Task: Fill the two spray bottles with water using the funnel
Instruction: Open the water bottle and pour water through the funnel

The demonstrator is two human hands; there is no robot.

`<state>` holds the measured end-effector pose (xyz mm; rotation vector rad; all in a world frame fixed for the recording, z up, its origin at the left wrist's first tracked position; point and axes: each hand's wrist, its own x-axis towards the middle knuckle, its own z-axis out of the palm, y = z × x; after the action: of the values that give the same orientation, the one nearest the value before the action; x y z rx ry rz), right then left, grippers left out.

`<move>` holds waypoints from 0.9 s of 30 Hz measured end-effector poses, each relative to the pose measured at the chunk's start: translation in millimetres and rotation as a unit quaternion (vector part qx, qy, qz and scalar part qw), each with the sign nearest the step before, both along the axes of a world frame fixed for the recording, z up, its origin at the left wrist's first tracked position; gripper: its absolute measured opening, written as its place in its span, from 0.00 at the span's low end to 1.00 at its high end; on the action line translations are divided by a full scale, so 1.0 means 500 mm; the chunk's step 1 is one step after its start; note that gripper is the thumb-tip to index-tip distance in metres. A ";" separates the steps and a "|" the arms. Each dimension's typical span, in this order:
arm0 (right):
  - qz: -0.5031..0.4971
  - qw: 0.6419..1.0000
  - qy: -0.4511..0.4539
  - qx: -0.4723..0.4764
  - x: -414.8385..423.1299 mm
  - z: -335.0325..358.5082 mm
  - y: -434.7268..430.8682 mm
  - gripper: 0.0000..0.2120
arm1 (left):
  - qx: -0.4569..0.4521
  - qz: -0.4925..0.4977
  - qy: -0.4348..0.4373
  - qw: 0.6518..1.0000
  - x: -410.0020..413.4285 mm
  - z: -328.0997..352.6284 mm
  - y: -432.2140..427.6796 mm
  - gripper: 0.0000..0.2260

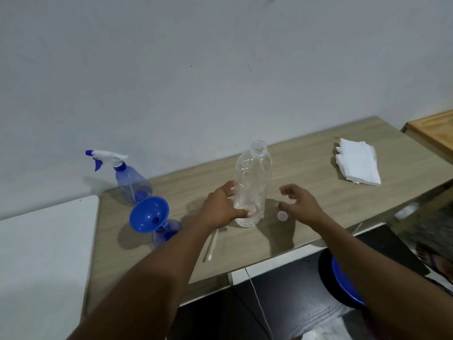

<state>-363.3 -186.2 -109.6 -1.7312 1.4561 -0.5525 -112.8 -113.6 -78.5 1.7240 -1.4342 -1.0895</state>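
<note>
A clear plastic water bottle (255, 173) stands upright and uncapped on the wooden table (306, 168). My left hand (220, 207) wraps around its lower part. To the right of the bottle, my right hand (300, 203) hovers open above a small white cap (282, 215). A blue funnel (148, 214) sits in the neck of a blue spray bottle (166, 233) at the left. Behind it stands a second blue spray bottle (132, 185) with its white and blue trigger head (105, 157) on. A thin white tube (212, 244) lies on the table near my left forearm.
Folded white paper towels (356, 165) lie at the table's far right. A white surface (44, 253) adjoins the table on the left. Below the front edge are a blue basin (343, 283) on the dark floor and a hanging white cable (257, 298). A wall rises behind.
</note>
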 end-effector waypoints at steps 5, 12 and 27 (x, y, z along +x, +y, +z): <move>0.141 0.969 -0.191 0.062 0.045 0.133 0.037 0.47 | 0.027 0.029 0.034 0.999 0.009 -0.023 0.049 0.48; 0.063 0.972 -0.222 -0.038 0.143 0.131 0.063 0.32 | 0.030 0.103 -0.066 0.992 0.026 -0.034 0.164 0.23; 0.327 0.921 0.117 -0.175 0.236 0.288 0.056 0.31 | -0.021 0.285 -0.257 0.923 0.229 -0.055 0.337 0.28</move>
<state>-245.2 -157.9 34.3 -2.4836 0.8539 -0.2516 1.9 54.8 -105.8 2.2995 -1.0874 -0.2988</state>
